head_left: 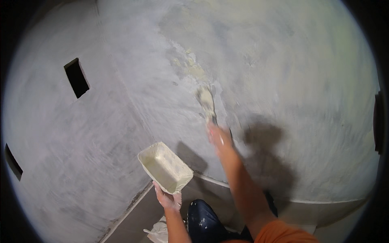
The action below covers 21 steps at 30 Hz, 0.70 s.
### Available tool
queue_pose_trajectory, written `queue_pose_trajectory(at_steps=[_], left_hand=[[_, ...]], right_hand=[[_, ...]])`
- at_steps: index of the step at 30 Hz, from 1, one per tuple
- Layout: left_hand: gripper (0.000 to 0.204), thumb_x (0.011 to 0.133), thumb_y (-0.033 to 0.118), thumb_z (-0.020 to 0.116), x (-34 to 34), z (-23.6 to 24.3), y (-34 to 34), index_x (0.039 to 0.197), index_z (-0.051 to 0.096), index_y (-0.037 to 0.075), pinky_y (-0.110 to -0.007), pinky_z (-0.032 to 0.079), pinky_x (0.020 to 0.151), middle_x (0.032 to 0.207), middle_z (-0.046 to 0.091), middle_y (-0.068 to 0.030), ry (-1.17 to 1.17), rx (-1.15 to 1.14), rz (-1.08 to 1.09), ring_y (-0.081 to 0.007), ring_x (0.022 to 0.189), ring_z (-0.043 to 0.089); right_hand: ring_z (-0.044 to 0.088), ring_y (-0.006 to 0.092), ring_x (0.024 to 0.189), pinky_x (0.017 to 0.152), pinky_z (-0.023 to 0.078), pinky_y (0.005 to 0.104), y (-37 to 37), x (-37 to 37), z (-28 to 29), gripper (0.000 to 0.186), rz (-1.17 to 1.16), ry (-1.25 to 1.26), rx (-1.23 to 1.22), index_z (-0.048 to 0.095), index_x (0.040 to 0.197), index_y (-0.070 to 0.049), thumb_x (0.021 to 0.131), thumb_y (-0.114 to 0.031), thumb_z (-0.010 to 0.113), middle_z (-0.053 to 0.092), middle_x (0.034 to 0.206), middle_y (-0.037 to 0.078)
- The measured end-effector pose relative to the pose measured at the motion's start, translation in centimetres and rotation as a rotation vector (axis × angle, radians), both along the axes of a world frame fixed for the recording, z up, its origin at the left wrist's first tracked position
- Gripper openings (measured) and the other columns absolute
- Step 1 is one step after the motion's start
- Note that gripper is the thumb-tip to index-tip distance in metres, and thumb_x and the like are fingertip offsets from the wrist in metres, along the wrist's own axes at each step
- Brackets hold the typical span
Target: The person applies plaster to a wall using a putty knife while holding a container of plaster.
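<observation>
My left hand (pixel 168 196), dusted with white, grips a rectangular, putty-smeared cream tray (pixel 165 166) from below at its lower left. My right arm reaches up to the plastered grey-white wall (pixel 308 77), where my right hand (pixel 216 133) is closed round the handle of a broad-bladed putty knife (pixel 206 100). The blade, coated in cream filler and blurred by motion, lies at the wall just below a rough patch of wet cream putty (pixel 194 71). The tray is held lower and to the left of the knife.
A corner runs down the wall toward a ledge along the bottom. The left wall has two dark rectangular openings (pixel 76 77) (pixel 13 161); a dark shape (pixel 378 121) sits at the far right rim. A white crumpled bag (pixel 158 231) lies beside my dark knee (pixel 202 218).
</observation>
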State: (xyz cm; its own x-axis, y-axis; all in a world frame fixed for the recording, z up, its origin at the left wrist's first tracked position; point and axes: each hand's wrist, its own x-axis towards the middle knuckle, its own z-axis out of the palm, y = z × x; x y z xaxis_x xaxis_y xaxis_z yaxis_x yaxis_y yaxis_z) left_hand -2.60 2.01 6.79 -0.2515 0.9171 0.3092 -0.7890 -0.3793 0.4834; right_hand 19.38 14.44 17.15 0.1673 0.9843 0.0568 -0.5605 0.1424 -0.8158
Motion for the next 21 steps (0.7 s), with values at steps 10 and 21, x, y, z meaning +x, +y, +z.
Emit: queue_pose_trajectory(at_steps=[10, 21], left_hand=[[0.058, 0.104, 0.046, 0.050, -0.4, -1.1, -0.2, 0.147, 0.042, 0.007, -0.054, 0.048, 0.105, 0.147, 0.049, -0.0129, -0.095, 0.070, 0.066, -0.0338, 0.131, 0.052], [0.060, 0.103, 0.049, 0.048, -0.4, -2.3, -0.1, 0.146, 0.043, 0.007, -0.051, 0.048, 0.104, 0.145, 0.050, -0.0110, -0.014, -0.100, -0.006, -0.0319, 0.129, 0.053]], right_hand=[[0.037, 0.0049, 0.059, 0.053, 0.031, 0.0268, -2.9, -1.2, 2.3, 0.040, 0.057, -0.251, 0.192, 0.059, 0.076, -0.009, 0.099, -0.042, 0.062, 0.043, 0.065, -0.008], [0.045, 0.0069, 0.057, 0.054, 0.034, 0.0252, -1.0, -1.8, 2.7, 0.036, -0.165, 0.028, 0.025, 0.060, 0.076, -0.009, 0.097, -0.038, 0.067, 0.051, 0.066, -0.004]])
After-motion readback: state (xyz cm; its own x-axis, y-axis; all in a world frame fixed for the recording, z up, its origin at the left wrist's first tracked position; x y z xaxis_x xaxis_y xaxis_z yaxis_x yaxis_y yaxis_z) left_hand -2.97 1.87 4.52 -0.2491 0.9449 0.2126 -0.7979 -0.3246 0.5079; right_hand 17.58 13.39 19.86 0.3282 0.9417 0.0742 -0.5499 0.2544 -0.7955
